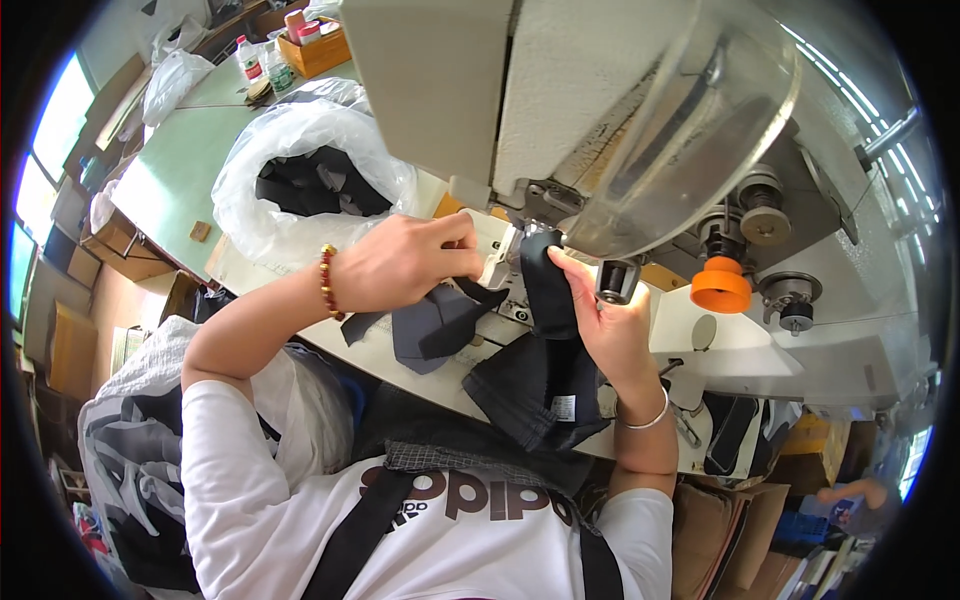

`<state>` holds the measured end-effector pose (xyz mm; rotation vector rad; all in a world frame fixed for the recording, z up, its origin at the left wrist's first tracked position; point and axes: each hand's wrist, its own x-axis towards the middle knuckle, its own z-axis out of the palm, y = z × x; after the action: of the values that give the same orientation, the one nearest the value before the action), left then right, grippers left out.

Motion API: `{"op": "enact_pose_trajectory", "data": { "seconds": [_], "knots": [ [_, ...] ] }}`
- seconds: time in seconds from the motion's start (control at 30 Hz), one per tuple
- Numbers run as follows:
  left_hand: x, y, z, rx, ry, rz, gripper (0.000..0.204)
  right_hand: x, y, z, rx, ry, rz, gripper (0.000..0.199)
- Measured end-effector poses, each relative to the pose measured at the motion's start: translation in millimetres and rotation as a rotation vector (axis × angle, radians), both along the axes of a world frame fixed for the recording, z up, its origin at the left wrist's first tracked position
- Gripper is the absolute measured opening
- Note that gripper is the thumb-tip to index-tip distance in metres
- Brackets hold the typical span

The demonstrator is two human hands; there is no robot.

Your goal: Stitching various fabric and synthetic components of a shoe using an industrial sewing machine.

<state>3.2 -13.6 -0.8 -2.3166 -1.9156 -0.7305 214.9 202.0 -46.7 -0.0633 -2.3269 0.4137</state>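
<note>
Pointing fwd lengthwise, blk cloth [550, 292]

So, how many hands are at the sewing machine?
2. The left hand is above the grey fabric, left of the needle area; the right hand grips the black fabric. Some fingers are partly hidden.

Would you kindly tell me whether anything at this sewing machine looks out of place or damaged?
Nothing stands out as spilled or damaged. At most, the loose dark grey fabric pieces by the left hand lie askew, overlapping at uneven angles.
</note>
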Motion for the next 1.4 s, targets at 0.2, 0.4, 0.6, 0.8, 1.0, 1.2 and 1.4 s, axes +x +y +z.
{"op": "enact_pose_trajectory", "data": {
  "seconds": [0.2,0.4,0.6,0.8,1.0,1.2,1.4],
  "knots": [
    [11,10,26,0.131,-0.342,-0.354,0.020,-1,-8,-1,-0.005,0.036,0.004,0.019],
    [28,50,-11,0.633,0.401,-0.170,0.025,-3,-20,2,0.009,0.111,-0.016,0.021],
    [26,65,-44,0.969,0.470,0.048,0.027,-3,-22,5,-0.009,0.105,0.006,0.013],
    [5,52,-54,0.638,0.499,-0.097,0.037,-2,-21,3,-0.018,0.117,0.018,0.012],
    [5,62,-51,0.808,0.488,-0.136,0.029,-2,-27,1,-0.027,0.095,-0.032,0.011],
    [5,63,-34,0.769,0.426,-0.180,0.029,0,-26,0,-0.089,0.077,-0.006,0.012],
    [8,45,-14,0.551,0.463,-0.181,0.034,6,-26,-12,-0.286,0.093,0.041,0.021]
  ]
}}
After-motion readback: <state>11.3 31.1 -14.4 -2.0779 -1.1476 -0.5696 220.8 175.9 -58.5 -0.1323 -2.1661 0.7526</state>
